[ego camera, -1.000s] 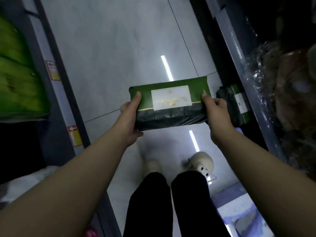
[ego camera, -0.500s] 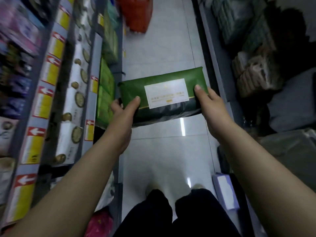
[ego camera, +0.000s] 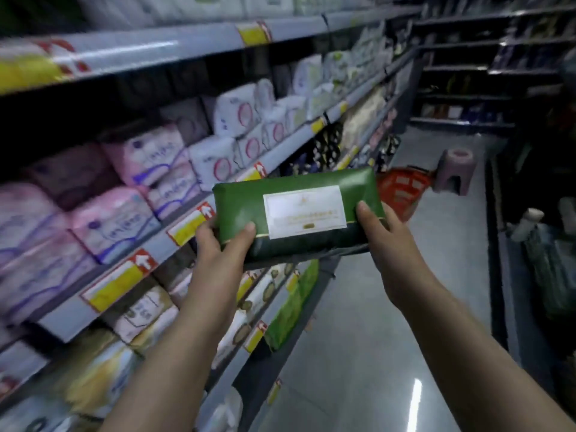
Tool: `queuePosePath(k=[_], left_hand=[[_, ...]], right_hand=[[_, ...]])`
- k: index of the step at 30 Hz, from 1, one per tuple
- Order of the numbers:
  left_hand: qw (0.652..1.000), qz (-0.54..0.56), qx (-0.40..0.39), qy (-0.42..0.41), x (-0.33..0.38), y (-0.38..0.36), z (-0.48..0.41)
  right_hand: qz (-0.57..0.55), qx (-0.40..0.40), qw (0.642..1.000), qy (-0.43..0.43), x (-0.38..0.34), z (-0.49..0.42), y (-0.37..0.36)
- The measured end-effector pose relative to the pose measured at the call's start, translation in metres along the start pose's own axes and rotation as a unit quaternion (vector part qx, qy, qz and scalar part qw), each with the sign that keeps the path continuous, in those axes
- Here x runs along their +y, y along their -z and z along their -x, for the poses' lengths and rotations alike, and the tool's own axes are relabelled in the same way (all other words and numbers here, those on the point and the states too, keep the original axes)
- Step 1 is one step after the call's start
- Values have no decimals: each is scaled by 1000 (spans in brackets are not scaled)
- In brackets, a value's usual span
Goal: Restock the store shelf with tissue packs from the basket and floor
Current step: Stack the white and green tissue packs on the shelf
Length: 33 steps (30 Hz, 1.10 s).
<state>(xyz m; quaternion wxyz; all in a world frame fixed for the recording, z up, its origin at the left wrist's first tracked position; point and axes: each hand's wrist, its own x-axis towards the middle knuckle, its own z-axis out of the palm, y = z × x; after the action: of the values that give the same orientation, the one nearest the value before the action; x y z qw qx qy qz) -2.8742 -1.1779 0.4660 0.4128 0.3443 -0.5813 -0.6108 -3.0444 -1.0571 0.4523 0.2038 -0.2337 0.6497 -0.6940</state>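
A green tissue pack (ego camera: 246, 201) with a white label is held flat in front of me, beside the shelf unit on my left. My left hand (ego camera: 223, 247) grips its left end, thumb on top. My right hand (ego camera: 381, 235) grips its right end, thumb on top as well. Behind the pack, on the aisle floor, stands a red basket (ego camera: 402, 188). Matching green packs (ego camera: 290, 310) sit on a low shelf under my hands.
The shelf unit (ego camera: 162, 241) on the left holds pink and white soft packs behind yellow price tags. A pink plastic stool (ego camera: 455, 169) stands on the grey floor past the basket. Dark shelving lines the right side of the aisle.
The view has swung up from the floor and my feet to the left shelves and down the aisle. Both hands kept hold of the green pack and lifted it to shelf height.
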Motion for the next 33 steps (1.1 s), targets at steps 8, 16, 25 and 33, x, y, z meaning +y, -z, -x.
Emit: queuePosePath(k=[8,16,25,33], left_hand=[[982,-21,147,-119,85,46,45],[945,-89,245,-199,157,86,68],[890,-168,327,-271,223,127,56],[822,-219,366,-378,295,154,4]], right_hand=[[19,-204,978,45,-86,-1,-50],[-57,-339,930,126,-143,-1,-114],[-106,-391,893,195,-209,-11,-188],[-147,-360,878,280,-284,-36,-256]])
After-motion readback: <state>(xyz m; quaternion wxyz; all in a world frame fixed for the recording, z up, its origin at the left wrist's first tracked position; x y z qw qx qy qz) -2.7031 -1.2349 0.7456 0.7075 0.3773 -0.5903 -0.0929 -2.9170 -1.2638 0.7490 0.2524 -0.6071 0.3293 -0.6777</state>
